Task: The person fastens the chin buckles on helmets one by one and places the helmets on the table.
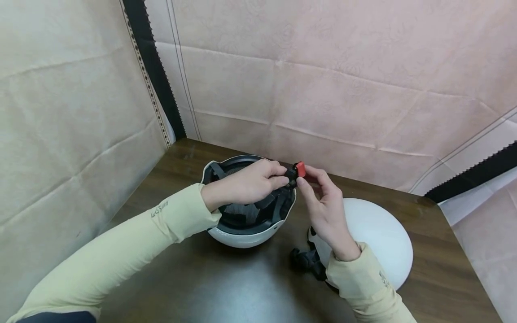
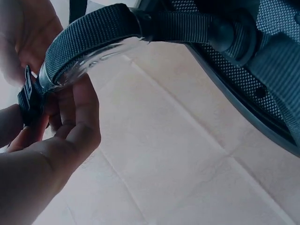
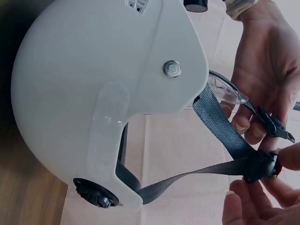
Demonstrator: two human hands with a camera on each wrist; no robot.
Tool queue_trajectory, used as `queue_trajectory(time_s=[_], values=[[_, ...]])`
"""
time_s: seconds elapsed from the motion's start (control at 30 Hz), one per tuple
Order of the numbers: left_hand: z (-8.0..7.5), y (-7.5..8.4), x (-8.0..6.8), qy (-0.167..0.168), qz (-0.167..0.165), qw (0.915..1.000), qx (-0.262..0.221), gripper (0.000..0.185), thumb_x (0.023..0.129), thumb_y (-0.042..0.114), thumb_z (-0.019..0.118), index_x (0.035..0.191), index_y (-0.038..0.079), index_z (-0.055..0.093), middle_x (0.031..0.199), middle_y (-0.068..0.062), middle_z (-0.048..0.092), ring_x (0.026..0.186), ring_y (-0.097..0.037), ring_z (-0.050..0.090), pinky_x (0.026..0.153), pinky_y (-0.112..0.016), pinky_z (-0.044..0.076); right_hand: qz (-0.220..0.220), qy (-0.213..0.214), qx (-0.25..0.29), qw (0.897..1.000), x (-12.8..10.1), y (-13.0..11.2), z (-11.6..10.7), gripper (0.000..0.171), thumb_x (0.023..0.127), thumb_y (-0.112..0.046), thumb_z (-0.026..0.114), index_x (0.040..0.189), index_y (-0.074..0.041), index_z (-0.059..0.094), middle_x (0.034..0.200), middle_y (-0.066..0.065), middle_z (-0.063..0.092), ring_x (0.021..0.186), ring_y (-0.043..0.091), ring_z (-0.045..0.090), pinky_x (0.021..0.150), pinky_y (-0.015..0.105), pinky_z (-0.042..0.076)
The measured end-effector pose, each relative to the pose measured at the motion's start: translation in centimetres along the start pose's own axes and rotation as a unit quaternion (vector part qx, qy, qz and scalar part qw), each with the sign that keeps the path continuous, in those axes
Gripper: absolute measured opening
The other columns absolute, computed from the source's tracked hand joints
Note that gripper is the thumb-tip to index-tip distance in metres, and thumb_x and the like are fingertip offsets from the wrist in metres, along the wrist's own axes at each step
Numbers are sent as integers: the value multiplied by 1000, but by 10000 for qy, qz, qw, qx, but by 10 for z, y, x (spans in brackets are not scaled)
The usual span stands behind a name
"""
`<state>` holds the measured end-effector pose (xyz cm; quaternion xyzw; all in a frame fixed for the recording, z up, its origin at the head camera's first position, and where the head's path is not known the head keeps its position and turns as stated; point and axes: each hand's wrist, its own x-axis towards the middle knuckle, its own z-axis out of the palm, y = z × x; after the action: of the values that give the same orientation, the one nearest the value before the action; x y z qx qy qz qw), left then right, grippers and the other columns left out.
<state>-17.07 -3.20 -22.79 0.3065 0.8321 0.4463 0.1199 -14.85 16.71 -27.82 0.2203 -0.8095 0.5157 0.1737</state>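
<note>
Hands meet above the far rim of an upturned white plastic helmet with black mesh lining (image 1: 246, 226), which sits on the dark brown wooden table (image 1: 226, 287) near its back corner. The left hand (image 1: 246, 184) pinches the black woven chin strap (image 3: 213, 110) at its clear plastic chin guard (image 2: 89, 63). The right hand (image 1: 325, 206) pinches the black buckle with a red release tab (image 1: 298, 171), fingertips of both hands almost touching. Just right of the helmet, partly behind the right wrist, lies a second white domed helmet (image 1: 375, 235), shell upward, with black straps (image 1: 308, 262) bunched at its near edge. Pinkish fabric sheets (image 1: 323, 76) wall off the table's back and sides.
</note>
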Motion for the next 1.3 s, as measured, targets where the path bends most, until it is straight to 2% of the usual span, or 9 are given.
queue_trajectory(time_s=[0.13,0.33,0.47,0.57,0.7,0.8,0.93,1.17,1.3], values=[[1,1,-1,19,-23,10000,72,22,99,20,49,92,8,64,83,-8,47,59,-18,42,51,-27,33,118,98,253,9996,-1,-1,0,32,95,-21,57,126,-12,56,113,3,60,96,17,57,80,24,46],[-1,-1,-3,417,-99,9991,16,25,99,28,49,95,11,68,67,-4,42,51,-17,35,47,-28,29,349,307,571,9973,-2,1,-1,31,96,-20,56,124,-8,55,113,6,59,97,21,58,82,23,46],[-2,-1,-2,640,-156,9972,-360,26,101,20,45,102,5,65,70,-4,56,61,-18,53,60,-29,45,621,386,880,9934,-3,3,2,31,97,-23,55,124,-7,55,111,8,61,97,24,57,82,25,47],[-1,-1,0,762,-306,9938,-754,24,101,16,43,113,1,57,79,-8,63,74,-19,61,73,-31,50,797,357,1150,9895,-4,5,6,31,98,-24,52,123,-6,54,108,10,62,97,25,57,82,28,47],[0,-1,2,989,-499,9883,-1045,24,100,18,48,119,4,49,75,-9,59,66,-20,58,65,-33,51,1067,334,1358,9844,-5,5,10,29,101,-24,46,121,-5,54,102,13,59,94,25,54,83,31,46],[-1,-1,2,1125,-484,9867,-1068,19,99,20,50,109,6,56,71,-9,57,62,-21,56,62,-34,51,1332,312,1530,9787,-6,4,10,29,102,-24,40,118,-5,55,100,16,54,92,26,50,85,33,43],[-1,-2,1,1121,-406,9874,-1041,23,101,22,44,103,11,63,68,-8,55,61,-23,55,57,-34,48,1567,97,1720,9725,-6,3,9,30,103,-23,35,118,-5,53,105,15,50,96,27,46,90,36,39],[-1,-2,0,1050,-336,9864,-1215,23,103,22,39,111,9,56,73,-9,53,58,-18,48,52,-27,41,1088,-540,1172,9857,-7,8,13,31,101,-24,44,126,-6,51,110,12,54,95,25,50,86,30,42],[-2,-2,0,1051,-339,9876,-1114,23,103,22,39,106,8,58,74,-10,52,57,-18,47,53,-27,41,726,-673,771,9921,-8,10,13,30,101,-21,43,128,-9,49,112,12,54,94,24,50,83,29,42]])
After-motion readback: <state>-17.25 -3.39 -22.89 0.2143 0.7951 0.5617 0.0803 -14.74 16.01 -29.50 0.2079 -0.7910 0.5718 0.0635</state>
